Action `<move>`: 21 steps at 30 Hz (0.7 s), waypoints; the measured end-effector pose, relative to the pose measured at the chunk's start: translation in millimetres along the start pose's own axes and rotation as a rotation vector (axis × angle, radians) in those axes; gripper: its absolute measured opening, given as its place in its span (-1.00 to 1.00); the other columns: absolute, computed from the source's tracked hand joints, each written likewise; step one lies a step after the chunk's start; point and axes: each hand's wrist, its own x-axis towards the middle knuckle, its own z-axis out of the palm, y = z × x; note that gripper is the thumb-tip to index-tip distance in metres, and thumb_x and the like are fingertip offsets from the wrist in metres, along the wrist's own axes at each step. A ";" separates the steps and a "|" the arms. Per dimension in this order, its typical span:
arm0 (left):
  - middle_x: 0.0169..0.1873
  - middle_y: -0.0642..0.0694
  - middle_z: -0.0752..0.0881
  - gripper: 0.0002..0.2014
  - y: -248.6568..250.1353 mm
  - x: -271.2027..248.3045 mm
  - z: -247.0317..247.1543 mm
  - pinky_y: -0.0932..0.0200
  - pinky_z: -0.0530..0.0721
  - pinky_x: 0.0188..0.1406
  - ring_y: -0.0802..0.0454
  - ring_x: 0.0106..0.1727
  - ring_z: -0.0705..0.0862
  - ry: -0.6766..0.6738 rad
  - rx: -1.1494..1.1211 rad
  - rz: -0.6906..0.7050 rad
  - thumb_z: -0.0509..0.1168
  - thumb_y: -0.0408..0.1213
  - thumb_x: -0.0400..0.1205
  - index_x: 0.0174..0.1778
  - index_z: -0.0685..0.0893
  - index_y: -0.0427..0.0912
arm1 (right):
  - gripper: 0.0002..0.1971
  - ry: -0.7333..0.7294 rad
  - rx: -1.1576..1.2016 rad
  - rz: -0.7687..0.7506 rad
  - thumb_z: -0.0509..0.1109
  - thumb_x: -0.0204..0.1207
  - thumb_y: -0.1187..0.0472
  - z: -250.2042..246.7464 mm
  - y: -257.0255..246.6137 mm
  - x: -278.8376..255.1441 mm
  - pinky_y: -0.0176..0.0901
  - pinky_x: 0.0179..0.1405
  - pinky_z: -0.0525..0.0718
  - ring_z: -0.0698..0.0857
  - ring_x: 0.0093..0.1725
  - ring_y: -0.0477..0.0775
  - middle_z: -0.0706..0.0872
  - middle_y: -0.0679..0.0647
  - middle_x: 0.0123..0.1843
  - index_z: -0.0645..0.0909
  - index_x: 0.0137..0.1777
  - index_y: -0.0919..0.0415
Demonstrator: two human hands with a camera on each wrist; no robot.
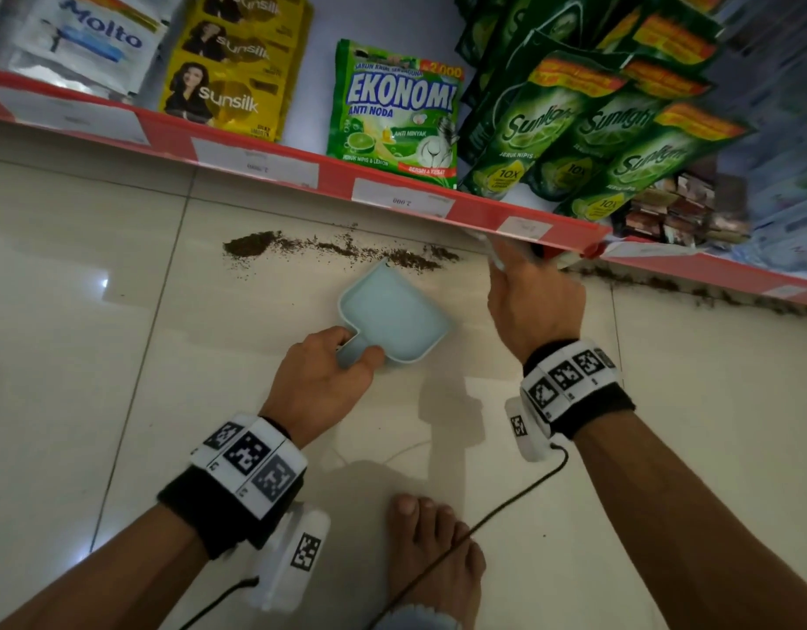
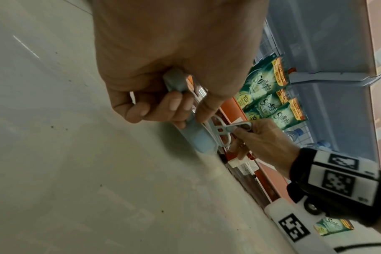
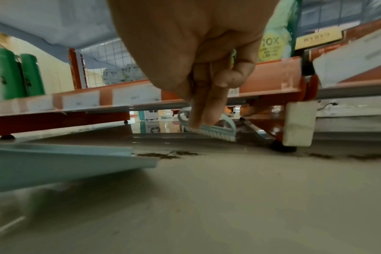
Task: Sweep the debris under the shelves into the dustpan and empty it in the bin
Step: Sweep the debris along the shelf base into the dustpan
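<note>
My left hand (image 1: 319,379) grips the handle of a light blue dustpan (image 1: 394,316), which lies on the tiled floor with its open lip toward the shelf. A line of dark brown debris (image 1: 333,247) runs along the floor just past that lip. My right hand (image 1: 533,297) holds a small pale brush (image 3: 209,129) with its bristles down under the red shelf edge (image 1: 301,161), right of the pan. In the left wrist view my fingers (image 2: 176,106) curl round the dustpan handle (image 2: 176,82), and the brush (image 2: 239,125) sits in my right hand (image 2: 265,141).
More debris (image 1: 710,293) lies along the shelf base at the right. A white shelf foot (image 3: 298,123) stands close to the brush. Soap and shampoo packets fill the bottom shelf. My bare foot (image 1: 433,552) and a black cable (image 1: 506,507) are behind the hands.
</note>
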 end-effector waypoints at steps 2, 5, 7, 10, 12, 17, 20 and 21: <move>-0.46 0.02 0.68 -0.66 -0.6 0.1 -0.7 0.15 0.51 -0.38 0.07 -0.36 0.64 0.002 0.014 0.011 0.31 0.10 0.52 -0.29 0.65 -0.14 | -0.72 -0.037 -0.078 0.086 0.26 0.62 0.19 0.7 8.1 11.0 0.01 -0.34 0.48 0.75 -0.20 0.40 0.78 0.24 -0.10 0.61 0.29 0.03; -0.48 0.03 0.65 -0.69 -1.5 0.6 -2.0 0.15 0.48 -0.38 0.05 -0.37 0.62 0.016 0.019 0.018 0.36 0.01 0.59 -0.30 0.63 -0.16 | -0.76 -0.155 -0.009 0.092 0.24 0.64 0.17 5.1 12.2 12.9 -0.01 -0.24 0.54 0.75 -0.10 0.38 0.79 0.25 -0.04 0.65 0.24 0.10; -0.48 0.02 0.65 -0.68 -2.0 0.4 -3.6 0.13 0.48 -0.38 0.02 -0.37 0.61 0.025 0.017 0.018 0.36 0.00 0.60 -0.31 0.62 -0.18 | -0.74 -0.204 0.108 -0.018 0.21 0.67 0.13 4.9 1.7 2.6 -0.11 -0.31 0.43 0.75 -0.21 0.34 0.79 0.23 -0.15 0.65 0.24 0.12; -0.50 0.03 0.62 -0.67 -4.6 -2.6 -8.0 0.13 0.45 -0.40 0.05 -0.39 0.60 0.044 0.018 0.003 0.36 0.01 0.59 -0.36 0.57 -0.13 | -0.74 -0.166 0.170 -0.178 0.19 0.68 0.07 -2.1 -19.5 -17.1 -0.18 -0.41 0.33 0.70 -0.37 0.26 0.77 0.09 -0.28 0.64 0.25 0.04; -0.54 0.06 0.58 -0.64 -7.8 -6.5 -12.1 0.13 0.41 -0.41 0.07 -0.42 0.57 0.058 0.020 -0.009 0.37 0.02 0.59 -0.43 0.51 -0.07 | -0.75 -0.103 0.161 -0.173 0.19 0.68 0.06 -9.2 -22.5 -19.8 -0.20 -0.43 0.32 0.69 -0.38 0.24 0.75 0.06 -0.27 0.64 0.22 0.03; -0.56 0.09 0.54 -0.64 -14.5 -15.9 -24.9 0.14 0.39 -0.40 0.10 -0.43 0.53 0.063 -0.025 -0.021 0.38 -0.01 0.60 -0.45 0.49 -0.02 | -0.79 -0.021 0.091 0.110 0.25 0.66 0.21 -21.0 7.6 0.3 -0.09 -0.31 0.48 0.75 -0.22 0.34 0.74 0.27 -0.08 0.68 0.14 0.24; -0.58 0.09 0.55 -0.64 -16.0 -17.0 -28.7 0.14 0.40 -0.40 0.09 -0.43 0.54 0.087 -0.054 -0.040 0.39 -0.02 0.60 -0.46 0.50 -0.02 | -0.75 -0.179 0.045 0.220 0.20 0.67 0.24 -17.0 11.6 8.2 0.08 -0.14 0.65 0.74 -0.05 0.41 0.74 0.35 0.04 0.67 0.15 0.30; -0.61 0.11 0.56 -0.64 -16.8 -17.3 -29.4 0.14 0.40 -0.41 0.11 -0.44 0.53 0.094 -0.061 -0.046 0.39 -0.02 0.60 -0.46 0.50 -0.03 | -0.72 -0.236 0.056 0.206 0.17 0.67 0.23 -14.9 4.9 7.0 0.07 -0.13 0.66 0.74 -0.08 0.38 0.75 0.35 0.02 0.68 0.17 0.31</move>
